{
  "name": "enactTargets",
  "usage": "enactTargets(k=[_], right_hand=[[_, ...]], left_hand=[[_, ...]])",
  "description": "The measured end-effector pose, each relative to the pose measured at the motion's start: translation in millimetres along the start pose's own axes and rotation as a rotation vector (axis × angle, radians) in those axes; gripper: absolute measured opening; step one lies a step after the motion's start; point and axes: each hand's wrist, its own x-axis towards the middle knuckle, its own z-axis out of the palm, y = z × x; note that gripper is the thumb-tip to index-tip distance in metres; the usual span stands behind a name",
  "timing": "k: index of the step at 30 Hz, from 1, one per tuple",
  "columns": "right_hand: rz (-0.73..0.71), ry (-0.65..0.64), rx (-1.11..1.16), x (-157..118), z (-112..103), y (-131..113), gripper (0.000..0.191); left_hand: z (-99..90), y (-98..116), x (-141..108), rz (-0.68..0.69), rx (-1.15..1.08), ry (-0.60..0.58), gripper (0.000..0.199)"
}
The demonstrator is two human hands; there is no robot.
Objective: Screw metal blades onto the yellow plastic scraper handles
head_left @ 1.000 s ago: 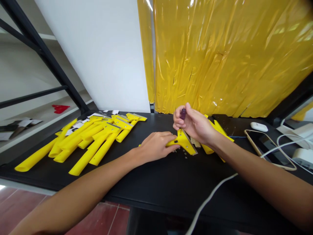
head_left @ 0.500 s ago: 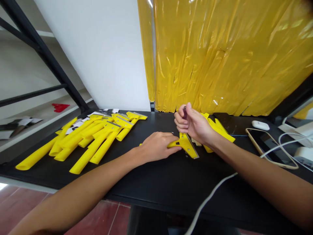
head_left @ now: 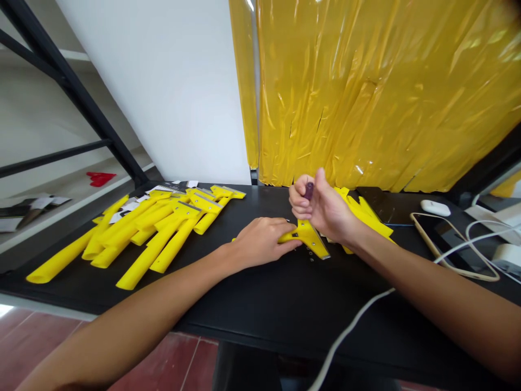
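Note:
A yellow scraper (head_left: pixel 312 239) with a metal blade edge lies on the black table, its head toward the right. My left hand (head_left: pixel 262 241) is wrapped round its handle. Just above the scraper's head, my right hand (head_left: pixel 319 206) is closed on a dark purple handle (head_left: pixel 309 190); the tool's lower part is hidden behind the fingers. Small bits lie beside the scraper's blade. At the left, several yellow scrapers (head_left: pixel 163 222) are piled with black and white cards. More yellow pieces (head_left: pixel 368 217) lie behind my right wrist.
A phone (head_left: pixel 451 244), a white earphone case (head_left: pixel 435 207), and a dark flat device (head_left: pixel 385 205) lie at the right. A white cable (head_left: pixel 350 326) crosses the table's front edge. Yellow plastic sheeting (head_left: pixel 366 92) hangs behind, and a black frame (head_left: pixel 77 92) stands left.
My right hand has turned a little and its thumb has lifted, showing more of the purple handle. The scraper head and my left hand have shifted slightly upward.

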Motion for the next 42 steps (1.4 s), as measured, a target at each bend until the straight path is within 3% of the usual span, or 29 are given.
enactTargets(k=[4, 8, 14, 19, 24, 28, 32, 33, 35, 36, 38, 40, 42], right_hand=[[-0.062, 0.067, -0.050, 0.6, 2.2, 0.0, 0.050], [-0.022, 0.067, 0.036, 2.1, 0.0, -1.8, 0.045], [-0.035, 0.086, 0.102, 3.9, -5.8, -3.5, 0.056], [-0.076, 0.120, 0.090, 3.7, -5.3, -2.7, 0.039], [-0.093, 0.123, 0.054, 5.9, -5.0, -1.2, 0.035], [-0.133, 0.198, -0.010, 7.9, -5.2, -18.4, 0.048], [-0.306, 0.242, -0.312, -7.0, -13.3, -52.9, 0.052], [-0.376, 0.244, -0.503, -14.4, -17.0, -58.6, 0.045], [-0.283, 0.149, -1.007, -30.7, -25.7, -61.4, 0.036], [-0.190, 0.048, -1.195, -38.5, -30.3, -58.3, 0.053], [-0.076, -0.038, -1.445, -50.3, -39.1, -45.7, 0.097], [-0.024, -0.134, -1.549, -55.9, -46.2, -30.7, 0.112], [-0.017, -0.194, -1.582, -56.7, -50.3, -19.5, 0.113]], left_hand=[[0.1, -1.1, 0.4, 0.011, 0.001, 0.016, 0.035], [-0.3, -0.7, 0.8, 0.016, 0.006, 0.026, 0.034], [0.0, 1.9, -1.5, 0.071, 0.023, -0.005, 0.033], [0.0, 0.6, -1.3, 0.061, 0.037, -0.011, 0.032], [-0.4, -2.2, -0.1, 0.050, 0.018, 0.001, 0.032], [-2.1, -3.2, 0.3, 0.049, -0.014, 0.025, 0.032], [-5.9, -3.5, 1.3, 0.042, 0.012, 0.023, 0.033], [-6.8, -3.6, 1.6, 0.038, 0.020, 0.020, 0.033], [-8.4, -4.3, 2.2, 0.028, 0.028, 0.015, 0.032], [-8.9, -4.7, 2.5, 0.022, 0.029, 0.014, 0.032], [-9.4, -5.7, 2.9, 0.009, 0.028, 0.019, 0.032], [-9.6, -6.2, 3.1, -0.002, 0.021, 0.033, 0.031], [-9.8, -6.1, 3.2, -0.008, 0.017, 0.051, 0.031]])
